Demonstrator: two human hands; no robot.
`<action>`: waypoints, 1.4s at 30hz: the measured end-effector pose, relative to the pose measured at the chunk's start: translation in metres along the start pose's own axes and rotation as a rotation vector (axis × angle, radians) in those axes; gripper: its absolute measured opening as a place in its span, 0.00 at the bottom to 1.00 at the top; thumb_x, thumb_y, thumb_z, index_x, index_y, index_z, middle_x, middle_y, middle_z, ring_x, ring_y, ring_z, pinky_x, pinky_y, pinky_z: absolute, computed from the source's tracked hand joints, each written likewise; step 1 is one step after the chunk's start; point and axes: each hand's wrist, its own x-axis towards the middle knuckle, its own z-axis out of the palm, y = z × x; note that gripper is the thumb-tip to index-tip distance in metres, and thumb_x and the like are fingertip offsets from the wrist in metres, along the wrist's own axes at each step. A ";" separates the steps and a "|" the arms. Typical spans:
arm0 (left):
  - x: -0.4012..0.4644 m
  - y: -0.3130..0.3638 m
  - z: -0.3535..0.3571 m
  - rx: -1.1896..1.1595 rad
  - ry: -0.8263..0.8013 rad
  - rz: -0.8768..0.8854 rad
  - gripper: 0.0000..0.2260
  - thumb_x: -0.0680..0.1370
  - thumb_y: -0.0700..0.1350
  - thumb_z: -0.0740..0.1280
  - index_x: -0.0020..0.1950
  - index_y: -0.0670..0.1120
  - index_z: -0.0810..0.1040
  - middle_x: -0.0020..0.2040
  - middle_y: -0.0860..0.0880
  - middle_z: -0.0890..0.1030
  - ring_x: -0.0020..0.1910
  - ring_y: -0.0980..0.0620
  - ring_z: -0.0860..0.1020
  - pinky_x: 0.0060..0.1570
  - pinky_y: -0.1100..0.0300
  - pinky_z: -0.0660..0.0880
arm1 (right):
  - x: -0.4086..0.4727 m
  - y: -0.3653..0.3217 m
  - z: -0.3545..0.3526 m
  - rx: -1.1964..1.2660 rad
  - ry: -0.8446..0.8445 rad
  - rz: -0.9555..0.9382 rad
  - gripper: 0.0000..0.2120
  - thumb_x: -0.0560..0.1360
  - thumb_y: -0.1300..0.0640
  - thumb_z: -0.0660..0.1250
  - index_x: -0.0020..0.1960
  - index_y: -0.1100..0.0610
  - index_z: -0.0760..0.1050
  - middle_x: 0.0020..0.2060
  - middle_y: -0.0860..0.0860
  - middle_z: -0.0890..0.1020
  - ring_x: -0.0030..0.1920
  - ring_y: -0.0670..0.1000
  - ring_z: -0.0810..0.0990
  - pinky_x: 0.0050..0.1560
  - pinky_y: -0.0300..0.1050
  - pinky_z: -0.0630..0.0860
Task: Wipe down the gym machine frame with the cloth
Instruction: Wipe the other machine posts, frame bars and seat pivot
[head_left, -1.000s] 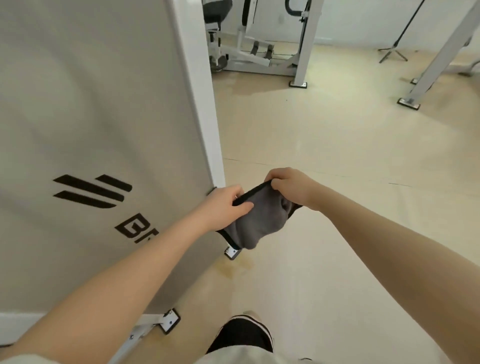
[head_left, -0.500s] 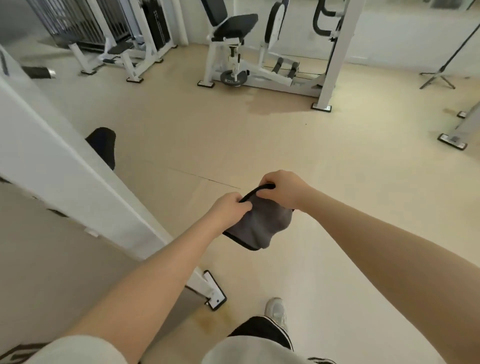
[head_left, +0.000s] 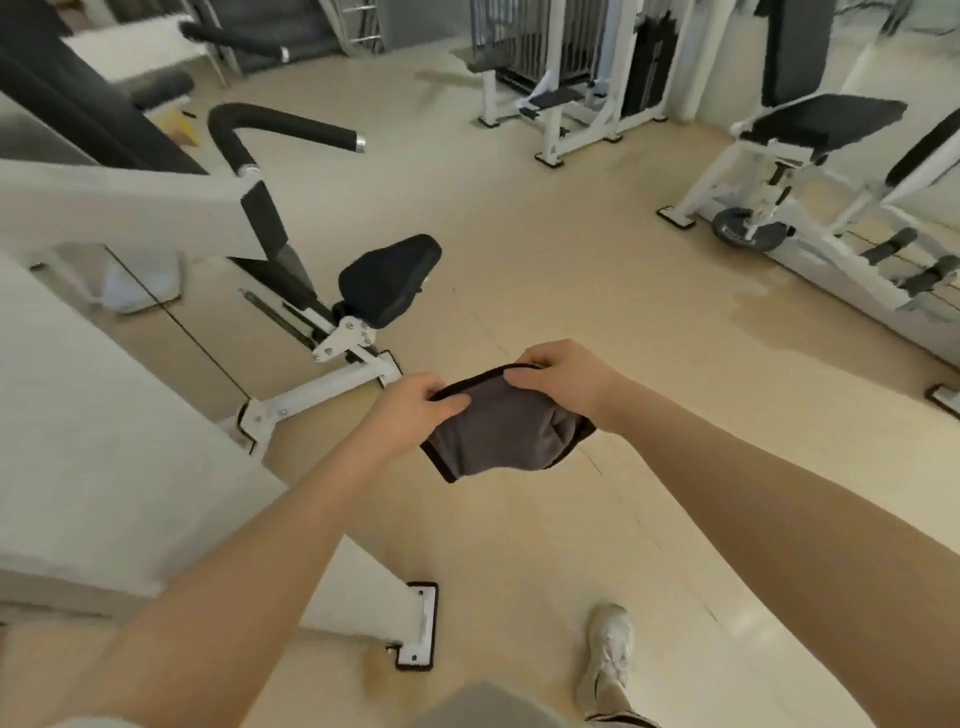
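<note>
I held the grey cloth (head_left: 501, 426) in midair above the floor (head_left: 571, 270), my left hand (head_left: 415, 402) and right hand (head_left: 563, 379) each pinching its top edge. The white machine frame (head_left: 311, 392) stood to my left, untouched; I judged the wiping was yet to be done.

I'm in a gym: white-framed machines with a black padded seat (head_left: 388, 280) beyond my left hand (head_left: 415, 402).
</note>
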 end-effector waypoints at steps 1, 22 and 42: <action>0.008 0.005 -0.003 -0.024 0.054 -0.020 0.13 0.76 0.50 0.66 0.38 0.42 0.73 0.35 0.47 0.74 0.35 0.51 0.72 0.34 0.60 0.65 | 0.016 -0.004 -0.009 -0.007 -0.036 -0.036 0.07 0.76 0.53 0.65 0.45 0.56 0.78 0.39 0.48 0.79 0.42 0.48 0.76 0.44 0.40 0.73; 0.072 0.027 -0.158 -0.419 0.819 -0.158 0.06 0.77 0.43 0.65 0.47 0.42 0.79 0.33 0.56 0.81 0.32 0.61 0.78 0.35 0.71 0.74 | 0.273 -0.167 -0.032 0.052 -0.615 -0.536 0.05 0.76 0.61 0.65 0.50 0.56 0.78 0.42 0.49 0.81 0.43 0.45 0.79 0.45 0.36 0.76; 0.136 -0.047 -0.261 0.087 1.112 -0.727 0.18 0.79 0.47 0.61 0.68 0.47 0.68 0.66 0.46 0.69 0.66 0.48 0.67 0.65 0.56 0.62 | 0.427 -0.330 0.109 -0.478 -0.817 -1.557 0.17 0.80 0.58 0.59 0.69 0.55 0.69 0.71 0.52 0.64 0.72 0.50 0.59 0.68 0.37 0.51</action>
